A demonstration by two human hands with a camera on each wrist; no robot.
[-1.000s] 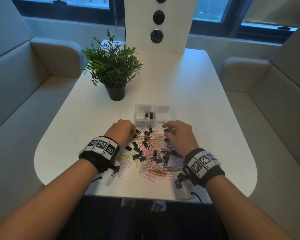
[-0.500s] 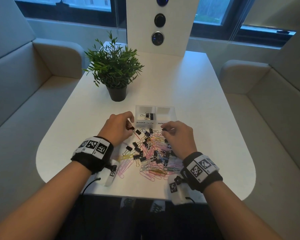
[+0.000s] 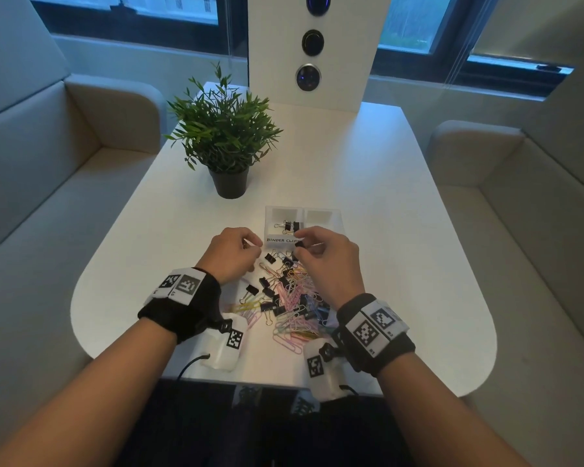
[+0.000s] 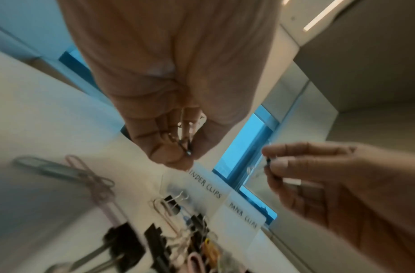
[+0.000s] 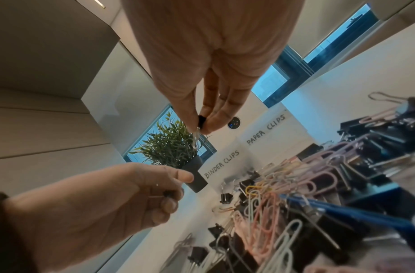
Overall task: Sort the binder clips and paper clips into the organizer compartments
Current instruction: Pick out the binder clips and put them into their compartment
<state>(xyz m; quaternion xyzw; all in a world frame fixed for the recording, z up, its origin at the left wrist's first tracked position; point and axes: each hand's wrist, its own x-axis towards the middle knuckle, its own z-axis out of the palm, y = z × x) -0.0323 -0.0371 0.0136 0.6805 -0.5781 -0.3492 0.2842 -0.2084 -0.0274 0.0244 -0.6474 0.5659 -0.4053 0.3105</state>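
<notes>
A clear two-compartment organizer (image 3: 338, 220) stands past a pile of black binder clips and coloured paper clips (image 3: 290, 298). Its left compartment, labelled BINDER CLIPS (image 5: 221, 163), holds two binder clips (image 3: 289, 226); the right one, labelled PAPER CLIPS (image 5: 267, 132), looks bare. My left hand (image 3: 235, 252) is raised just left of the organizer and pinches a small black binder clip (image 4: 185, 143). My right hand (image 3: 321, 251) hovers at the organizer's front edge, pinching another black binder clip (image 5: 201, 121) between thumb and fingertips.
A potted green plant (image 3: 225, 143) stands behind and left of the organizer. A white panel with round buttons (image 3: 309, 77) rises at the table's far end. Cushioned benches flank the white table (image 3: 402, 230) on both sides.
Both hands have lifted off the pile, each with a binder clip. The right hand moved up and left toward the organizer's front; the left rose beside its left compartment.
</notes>
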